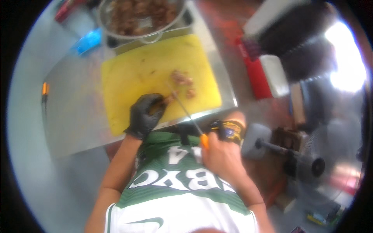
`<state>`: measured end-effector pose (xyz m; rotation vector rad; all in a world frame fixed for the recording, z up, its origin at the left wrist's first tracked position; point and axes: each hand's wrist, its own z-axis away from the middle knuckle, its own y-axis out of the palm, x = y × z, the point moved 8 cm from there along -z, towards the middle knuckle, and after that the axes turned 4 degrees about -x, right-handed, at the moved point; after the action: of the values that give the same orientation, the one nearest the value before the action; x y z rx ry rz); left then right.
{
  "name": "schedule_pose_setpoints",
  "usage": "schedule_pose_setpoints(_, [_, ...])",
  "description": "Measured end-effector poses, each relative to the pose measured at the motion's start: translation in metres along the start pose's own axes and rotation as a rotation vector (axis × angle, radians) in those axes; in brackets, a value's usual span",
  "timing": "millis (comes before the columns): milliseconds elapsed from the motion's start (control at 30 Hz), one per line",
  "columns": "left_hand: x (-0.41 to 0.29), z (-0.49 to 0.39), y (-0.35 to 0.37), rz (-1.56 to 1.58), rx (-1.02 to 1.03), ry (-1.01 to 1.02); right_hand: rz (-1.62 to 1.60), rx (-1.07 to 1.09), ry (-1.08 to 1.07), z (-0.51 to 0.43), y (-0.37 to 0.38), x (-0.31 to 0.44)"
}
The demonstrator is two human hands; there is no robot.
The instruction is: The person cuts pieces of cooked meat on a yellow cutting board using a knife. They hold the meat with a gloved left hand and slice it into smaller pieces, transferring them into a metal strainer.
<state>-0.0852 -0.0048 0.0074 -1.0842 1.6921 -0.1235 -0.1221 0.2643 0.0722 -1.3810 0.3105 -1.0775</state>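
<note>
Before me a yellow cutting board (131, 72) lies on a metal table. My left hand (147, 115), in a black glove, rests at the board's front edge with its fingers closed on a small piece of meat (168, 100). My bare right hand (221, 154) grips the orange handle of a knife (188, 112). Its thin blade reaches up and left over the board, its tip beyond the meat piece; whether the two touch is too blurred to tell. Several cut meat pieces (182, 78) lie on the right half of the board.
Behind the board stands a large metal pan (142, 36) of brownish meat pieces. A blue plastic item (87, 42) lies at the back left. An orange-handled tool (45, 88) is at the table's far left. To my right are a pedestal fan (316, 166) and a red-and-white box (266, 77).
</note>
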Motion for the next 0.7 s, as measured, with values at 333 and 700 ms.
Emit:
schedule_pose_setpoints(333, [-0.017,-0.01,-0.004,0.08,0.013,-0.024,0.032,0.025,-0.109,-0.004,-0.003,0.022])
schedule_pose_setpoints(700, [-0.018,-0.013,-0.003,0.07,0.038,-0.085,0.06,-0.01,-0.133,-0.106,0.037,0.058])
